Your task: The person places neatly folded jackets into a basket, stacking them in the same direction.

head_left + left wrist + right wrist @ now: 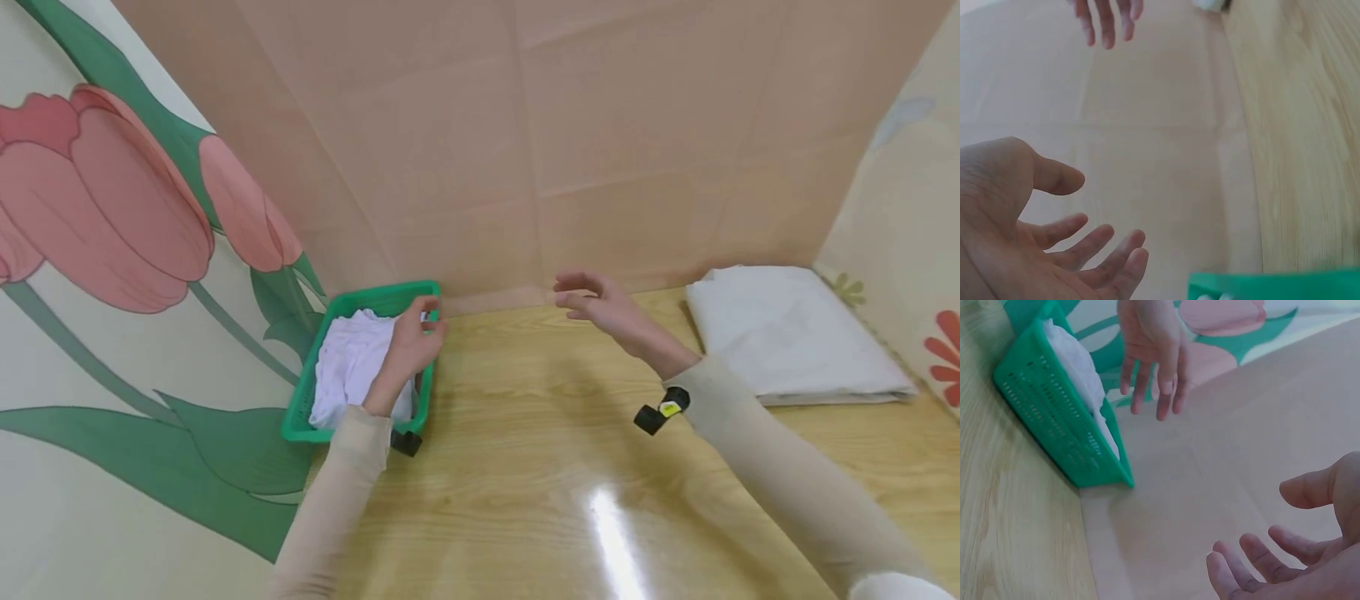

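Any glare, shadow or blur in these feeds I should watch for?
Head view: a bright glare streak on the wooden surface, and a soft shadow near the right arm; left wrist view: dimmer and greyish, with the edge of the green basket looking soft; right wrist view: also dim, but the basket's slots are readable.

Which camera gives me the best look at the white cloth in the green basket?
The head view: it looks down on the white cloth, though the left hand hides part. The right wrist view shows a strip inside the green basket; the left wrist view, at most white bits at the bottom edge.
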### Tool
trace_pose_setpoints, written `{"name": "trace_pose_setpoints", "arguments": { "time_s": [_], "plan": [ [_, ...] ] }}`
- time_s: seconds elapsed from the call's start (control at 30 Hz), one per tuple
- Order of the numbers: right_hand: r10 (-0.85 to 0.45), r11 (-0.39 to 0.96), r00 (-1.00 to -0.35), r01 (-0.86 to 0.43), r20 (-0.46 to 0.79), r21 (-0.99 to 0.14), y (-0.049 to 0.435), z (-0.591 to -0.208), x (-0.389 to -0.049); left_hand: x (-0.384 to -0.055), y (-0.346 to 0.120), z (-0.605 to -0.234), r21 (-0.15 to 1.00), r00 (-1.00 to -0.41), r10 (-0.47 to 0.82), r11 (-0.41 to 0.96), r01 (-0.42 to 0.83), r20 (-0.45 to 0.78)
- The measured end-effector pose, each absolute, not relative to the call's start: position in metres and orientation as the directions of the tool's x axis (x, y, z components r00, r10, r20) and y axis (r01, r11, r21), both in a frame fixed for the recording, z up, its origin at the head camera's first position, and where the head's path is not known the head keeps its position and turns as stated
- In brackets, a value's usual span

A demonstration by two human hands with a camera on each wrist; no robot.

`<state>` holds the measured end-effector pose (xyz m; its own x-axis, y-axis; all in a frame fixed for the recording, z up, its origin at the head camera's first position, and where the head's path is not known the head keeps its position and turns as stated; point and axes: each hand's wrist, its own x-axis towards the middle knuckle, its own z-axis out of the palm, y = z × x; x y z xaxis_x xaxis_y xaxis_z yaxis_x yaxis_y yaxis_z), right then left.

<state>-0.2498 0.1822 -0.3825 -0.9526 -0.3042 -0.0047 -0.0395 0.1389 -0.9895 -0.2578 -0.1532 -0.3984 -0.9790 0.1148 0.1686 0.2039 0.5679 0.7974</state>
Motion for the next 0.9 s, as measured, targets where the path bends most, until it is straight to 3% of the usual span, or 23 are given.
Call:
{"name": "trace_pose_setpoints", "arguments": {
  "time_s": [0.23,0.9],
  "plan": [
    [-0.262,0.138,-0.965,-0.041,0.004,-0.99,0.205,-0.388,-0.247,-0.258,-0.134,-0.403,0.835,-0.974,0.115,0.501,0.228,0.197],
    [-0.115,0.265,-0.991,-0.1,0.072,-0.959,0.282,-0.404,-0.236,-0.251,-0.063,-0.404,0.893,-0.971,0.197,0.402,0.203,0.132]
  ]
}}
